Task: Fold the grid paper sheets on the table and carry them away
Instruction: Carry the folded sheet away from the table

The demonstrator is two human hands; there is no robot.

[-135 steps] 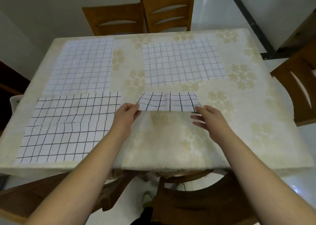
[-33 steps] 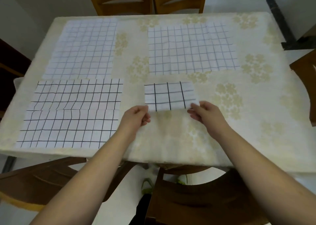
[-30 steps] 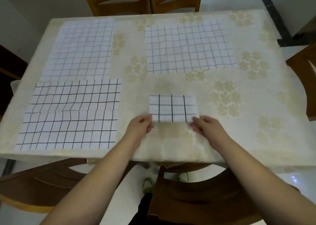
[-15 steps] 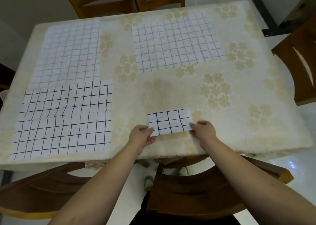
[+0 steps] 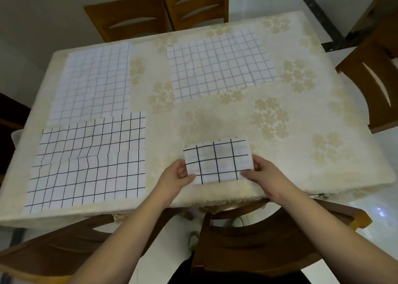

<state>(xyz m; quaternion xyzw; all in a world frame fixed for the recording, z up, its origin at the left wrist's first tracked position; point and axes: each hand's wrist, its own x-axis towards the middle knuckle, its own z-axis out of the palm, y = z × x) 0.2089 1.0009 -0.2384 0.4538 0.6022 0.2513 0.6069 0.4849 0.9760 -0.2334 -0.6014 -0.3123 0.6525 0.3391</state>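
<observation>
Both hands pinch the folded grid sheet (image 5: 217, 162) at the near tabletop (image 5: 301, 154) edge: left hand (image 5: 174, 177) on its left side, right hand (image 5: 263, 173) on its right (thumbs on top). Three unfolded grid sheets (image 5: 219, 63) lie flat beyond.

far chairs (image 5: 155, 10) cut off at top; folded paper (image 5: 217, 161) corners under fingers.

No readable text, labels, brands or numbers anywhere. The paper sheets on the table (image 5: 301, 176) carry only ruled grid lines; tablecloth has just a floral print.
</observation>
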